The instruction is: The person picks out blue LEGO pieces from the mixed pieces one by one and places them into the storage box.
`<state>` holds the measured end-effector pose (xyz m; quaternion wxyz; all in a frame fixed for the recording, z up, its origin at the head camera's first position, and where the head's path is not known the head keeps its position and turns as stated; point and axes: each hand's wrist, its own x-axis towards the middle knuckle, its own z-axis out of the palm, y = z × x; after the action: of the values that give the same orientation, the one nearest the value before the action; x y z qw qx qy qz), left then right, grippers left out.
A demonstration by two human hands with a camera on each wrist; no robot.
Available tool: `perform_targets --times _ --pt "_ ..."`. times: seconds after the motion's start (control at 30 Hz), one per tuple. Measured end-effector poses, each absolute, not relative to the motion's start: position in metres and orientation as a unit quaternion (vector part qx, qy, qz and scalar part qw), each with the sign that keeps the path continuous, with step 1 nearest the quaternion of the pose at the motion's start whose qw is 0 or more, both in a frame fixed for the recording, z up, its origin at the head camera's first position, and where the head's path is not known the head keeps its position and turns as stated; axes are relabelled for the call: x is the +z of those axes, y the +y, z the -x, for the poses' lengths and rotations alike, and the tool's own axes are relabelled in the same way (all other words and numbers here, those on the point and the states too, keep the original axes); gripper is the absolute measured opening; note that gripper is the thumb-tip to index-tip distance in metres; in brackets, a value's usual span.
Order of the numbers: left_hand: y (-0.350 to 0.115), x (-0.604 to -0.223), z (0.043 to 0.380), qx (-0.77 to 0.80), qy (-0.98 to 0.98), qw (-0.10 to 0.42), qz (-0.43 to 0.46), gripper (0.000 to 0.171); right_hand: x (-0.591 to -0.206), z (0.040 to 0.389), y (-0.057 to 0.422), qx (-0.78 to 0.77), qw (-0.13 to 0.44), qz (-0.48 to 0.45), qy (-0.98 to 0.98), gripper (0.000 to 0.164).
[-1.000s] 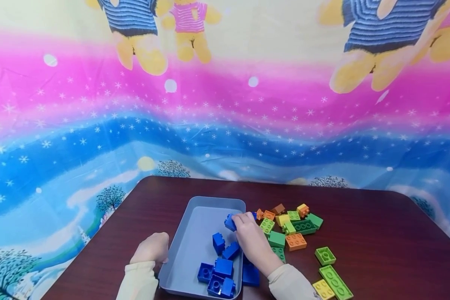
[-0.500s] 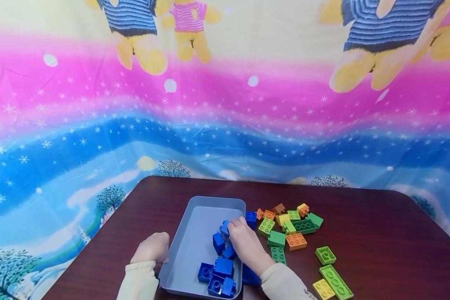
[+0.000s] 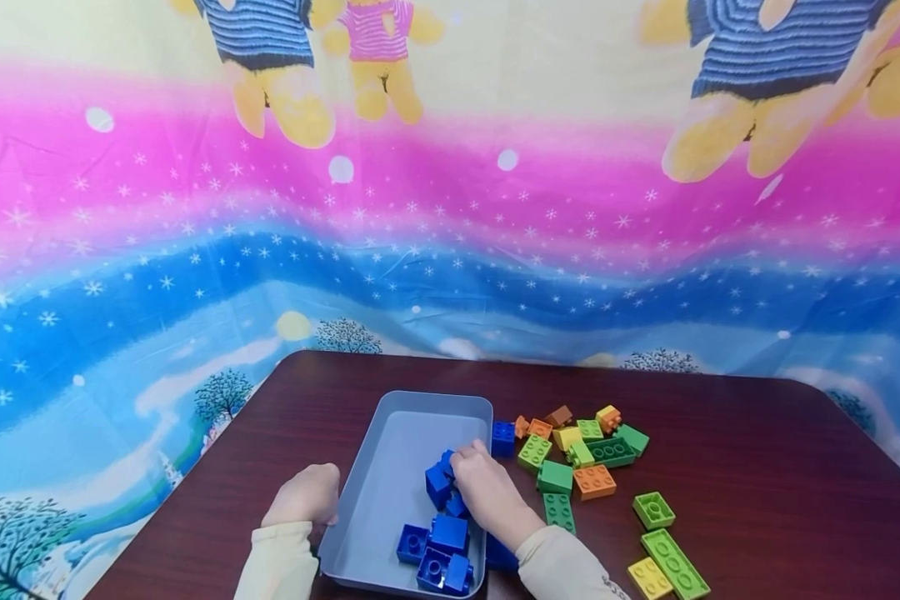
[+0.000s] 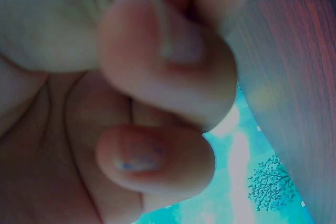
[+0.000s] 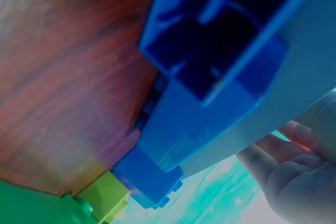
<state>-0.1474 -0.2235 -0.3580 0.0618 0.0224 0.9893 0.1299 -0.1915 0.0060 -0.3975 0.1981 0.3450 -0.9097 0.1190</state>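
Note:
My right hand (image 3: 491,492) reaches over the right wall of a grey-blue tray (image 3: 390,475) and pinches a blue toy brick (image 3: 447,461). That brick sits right against another blue brick (image 3: 437,487) inside the tray. Several more blue bricks (image 3: 447,533) lie toward the tray's near end. In the right wrist view, the tray wall hides the ends of the right hand's fingers (image 5: 286,153). My left hand (image 3: 303,496) rests by the tray's left rim, fingers curled. The left wrist view shows its bent fingers (image 4: 168,72) with nothing visible between them.
Two blue bricks stand outside the tray's right wall, one far (image 3: 503,437) and one near (image 3: 501,557), partly under my arm. Green, orange and yellow bricks (image 3: 594,482) are scattered to the right on the dark wooden table (image 3: 757,483). A printed cloth (image 3: 450,208) hangs behind.
My right hand has carried its blue brick toward me and slightly left, down to the other bricks in the tray. The left hand has stayed in place.

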Motion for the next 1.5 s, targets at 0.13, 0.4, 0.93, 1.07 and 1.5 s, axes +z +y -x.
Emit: perform_targets --times 0.13,0.4,0.93,1.07,1.5 --pt "-0.223 -0.358 0.148 0.131 0.989 0.060 -0.023 0.029 -0.397 0.191 0.006 0.110 0.190 -0.344 -0.913 0.016" --pt "-0.223 -0.358 0.148 0.128 0.990 0.061 -0.020 0.028 -0.396 0.191 0.006 0.090 0.171 -0.339 -0.921 0.014" --pt "-0.223 -0.359 0.148 0.128 0.990 0.062 -0.020 0.028 -0.391 0.193 0.012 0.064 0.170 -0.362 -0.914 0.013" --pt "-0.223 -0.358 0.148 0.129 0.989 0.063 -0.016 0.027 -0.388 0.200 0.021 0.088 0.201 -0.352 -0.910 0.015" --pt "-0.224 -0.358 0.147 0.137 0.988 0.068 -0.014 0.027 -0.383 0.220 0.044 0.102 0.180 -0.246 -0.947 0.018"
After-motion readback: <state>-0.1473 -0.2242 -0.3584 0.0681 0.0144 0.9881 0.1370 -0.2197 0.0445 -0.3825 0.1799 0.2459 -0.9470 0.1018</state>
